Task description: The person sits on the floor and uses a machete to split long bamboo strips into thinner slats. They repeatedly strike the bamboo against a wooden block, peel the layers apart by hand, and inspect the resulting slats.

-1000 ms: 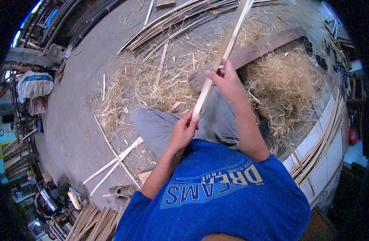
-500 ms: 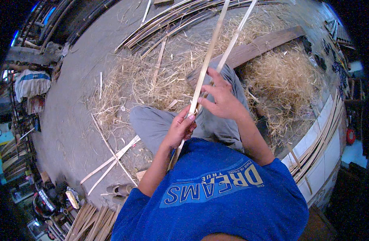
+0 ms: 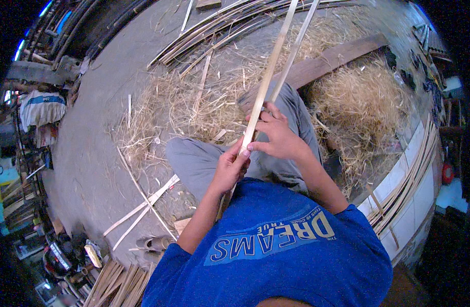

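Note:
Two long pale bamboo strips point(image 3: 276, 53) rise side by side from my hands toward the top of the view, a narrow gap between them. My left hand point(image 3: 232, 165) is closed round the lower part of the left strip, its thumb lying along the strip's face. Just above it, my right hand point(image 3: 281, 134) has its thumb against the same strip. Its bent fingers are at the strips, with the second strip point(image 3: 299, 45) running down behind them. Where the strips' lower ends lie is mostly hidden by my left hand and arm.
A wooden plank point(image 3: 337, 61) slopes up right from beside my knee. Curly shavings point(image 3: 357, 102) lie heaped around it. Long dark strips point(image 3: 214, 33) lie beyond; more strips point(image 3: 411, 171) rest on white tiles at right. Crossed strips point(image 3: 145, 204) lie at left.
My right hand has come down a little, and its raised, spread fingers have bent in onto the strips. The upper parts of the two strips have drawn closer together.

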Tool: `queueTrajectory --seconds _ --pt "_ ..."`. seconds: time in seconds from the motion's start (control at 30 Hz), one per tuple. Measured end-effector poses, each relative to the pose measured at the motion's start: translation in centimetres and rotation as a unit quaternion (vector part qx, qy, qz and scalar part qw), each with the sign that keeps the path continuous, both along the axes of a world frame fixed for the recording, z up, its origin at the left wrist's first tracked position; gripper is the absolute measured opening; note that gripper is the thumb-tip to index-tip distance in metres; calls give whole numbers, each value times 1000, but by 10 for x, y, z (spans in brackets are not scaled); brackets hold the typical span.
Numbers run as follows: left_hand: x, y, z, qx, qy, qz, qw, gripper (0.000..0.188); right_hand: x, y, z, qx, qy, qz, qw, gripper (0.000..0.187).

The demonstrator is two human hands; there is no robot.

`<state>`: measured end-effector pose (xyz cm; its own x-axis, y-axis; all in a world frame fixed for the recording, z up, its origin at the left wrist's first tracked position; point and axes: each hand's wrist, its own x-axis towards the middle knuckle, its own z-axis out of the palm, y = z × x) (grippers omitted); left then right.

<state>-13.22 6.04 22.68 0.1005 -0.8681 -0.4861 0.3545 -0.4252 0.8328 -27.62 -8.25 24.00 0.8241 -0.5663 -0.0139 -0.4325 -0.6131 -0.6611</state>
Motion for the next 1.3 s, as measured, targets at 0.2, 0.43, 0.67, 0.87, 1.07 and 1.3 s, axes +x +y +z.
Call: queueTrajectory --seconds 0.2,0.43,0.67,0.87,1.07,1.3 --pt "-5 2 -7 -18 22 22 999 49 -7 -1 -8 22 -67 7 998 50" --pt "3 3 -4 27 33 -3 999 41 -5 2 -13 34 -76 21 996 42" --pt "2 6 -11 30 31 14 999 35 3 1 -30 34 -122 33 991 33" --pt "4 4 -5 28 29 25 999 30 6 2 -21 -11 -155 21 988 25" --pt "4 -1 1 20 41 27 999 28 1 9 -37 -123 -244 12 962 28" --pt "2 0 4 14 30 7 999 32 -11 12 -26 -141 -280 37 949 33"
